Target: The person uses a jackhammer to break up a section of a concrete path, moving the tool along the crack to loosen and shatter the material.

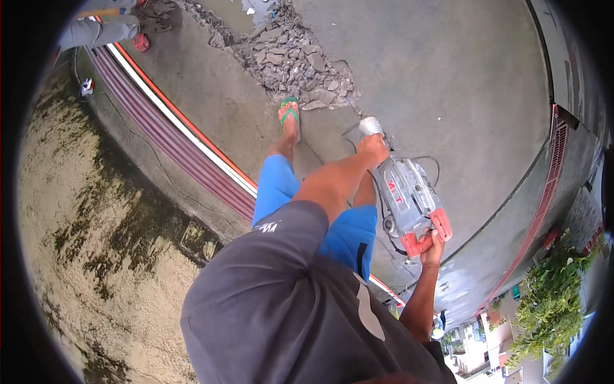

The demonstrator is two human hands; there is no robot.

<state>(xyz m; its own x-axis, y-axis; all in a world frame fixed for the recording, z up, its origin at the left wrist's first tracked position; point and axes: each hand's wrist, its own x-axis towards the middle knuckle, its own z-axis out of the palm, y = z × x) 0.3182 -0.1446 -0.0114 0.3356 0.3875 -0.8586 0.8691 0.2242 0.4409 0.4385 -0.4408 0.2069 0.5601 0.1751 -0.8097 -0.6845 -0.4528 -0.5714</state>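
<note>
Dark grey shirt (275, 301) closest, blue shorts (348, 237) past it. Left hand (373, 150): grip wrapped round the front end of the grey demolition hammer (400, 189), just behind its silvery collar (369, 126). Right hand (432, 248): grip clasped on the red rear handle (417, 245). Hammer is right of the legs, nose toward the edge of the broken concrete (300, 64); can't tell if bit touches. Green sandal (289, 112) beside that edge.
</note>
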